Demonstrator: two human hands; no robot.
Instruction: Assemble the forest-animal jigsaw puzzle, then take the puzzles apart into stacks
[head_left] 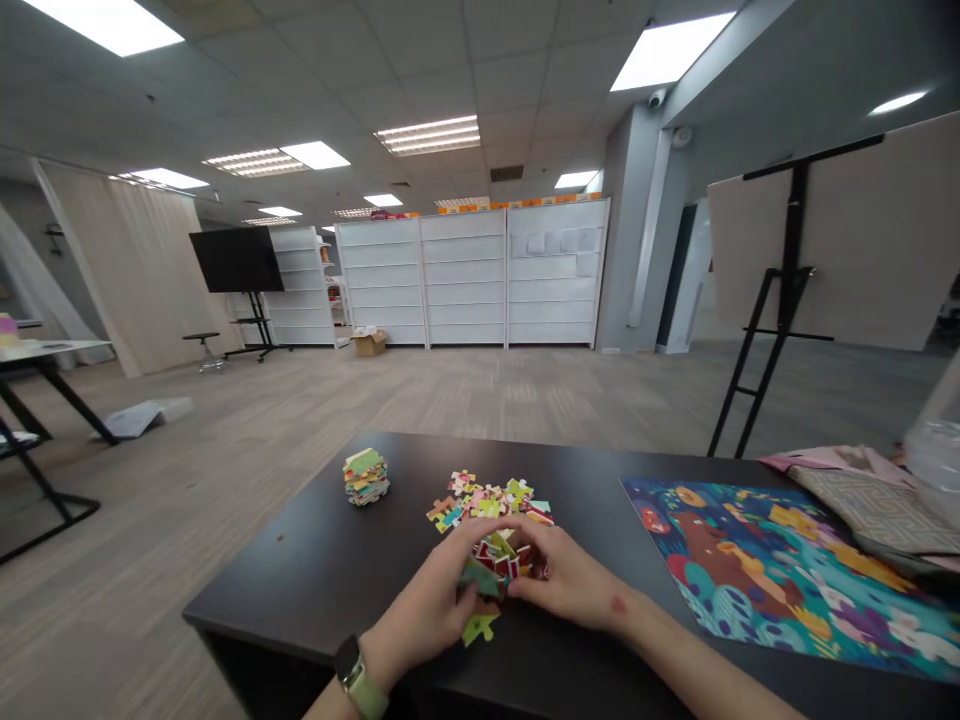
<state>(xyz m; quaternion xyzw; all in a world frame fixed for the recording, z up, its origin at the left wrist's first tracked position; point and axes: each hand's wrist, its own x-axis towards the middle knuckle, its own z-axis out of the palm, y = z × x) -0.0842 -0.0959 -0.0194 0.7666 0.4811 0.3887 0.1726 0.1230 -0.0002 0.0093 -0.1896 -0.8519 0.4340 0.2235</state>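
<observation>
Both of my hands curve around a clump of jigsaw puzzle pieces (504,560) near the front of the dark table, their index fingers meeting over it. My left hand (442,585), with a watch (358,675) on its wrist, holds the clump from the left, its thumb by a dark green piece. From the right, my right hand (562,575) grips the clump with bent fingers. Some pieces are hidden by the fingers. Loose puzzle pieces (484,498) lie spread just behind my hands, and a yellow-green piece (480,626) lies in front of them.
A stack of puzzle pieces (366,477) stands at the table's back left. On the right lies a colourful animal picture sheet (757,560), beside a patterned cloth bag (855,490) and a clear plastic container (937,450). The dark table (300,570) ends at the left edge.
</observation>
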